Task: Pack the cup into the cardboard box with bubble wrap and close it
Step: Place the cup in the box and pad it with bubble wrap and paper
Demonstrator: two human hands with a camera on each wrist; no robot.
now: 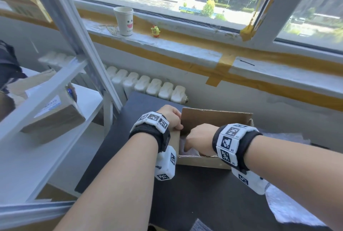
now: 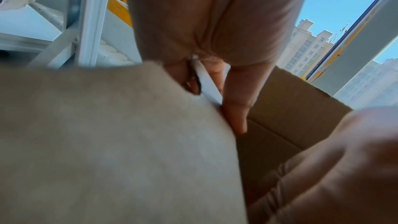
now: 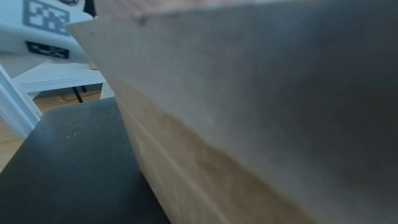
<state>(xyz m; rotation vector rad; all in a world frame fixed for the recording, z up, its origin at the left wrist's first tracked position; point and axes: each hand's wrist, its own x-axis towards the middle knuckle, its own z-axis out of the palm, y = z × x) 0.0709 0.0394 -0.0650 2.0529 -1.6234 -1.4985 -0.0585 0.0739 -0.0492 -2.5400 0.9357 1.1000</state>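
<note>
The cup, if it is the task's cup, cannot be made out inside the cardboard box (image 1: 213, 160); only pale bubble wrap (image 1: 187, 147) is glimpsed in the open top, so the cup is judged to be either wrapped within it or not yet packed. A paper cup with a smiling face (image 1: 124, 21) is seen on the windowsill (image 1: 185, 49), toward 11 o'clock and well apart from the box; whether this is the cup meant cannot be told.

The box is set on the dark tabletop (image 1: 194, 193), its flaps up. The left hand (image 1: 171, 117) is placed at the box's 9 o'clock wall, the edge pinched between thumb and fingers (image 2: 235, 108), as the left wrist view confirms. The right hand (image 1: 199, 138) is reached down into the box from 3 o'clock; its fingers are hidden inside, so its grip cannot be told.

The step in hand is judged to be the seating of padding inside the box. Next, the contents would need to be pressed below the rim and the flaps folded over. More bubble wrap (image 1: 289, 210) is lying at 4 o'clock, near the box.
</note>
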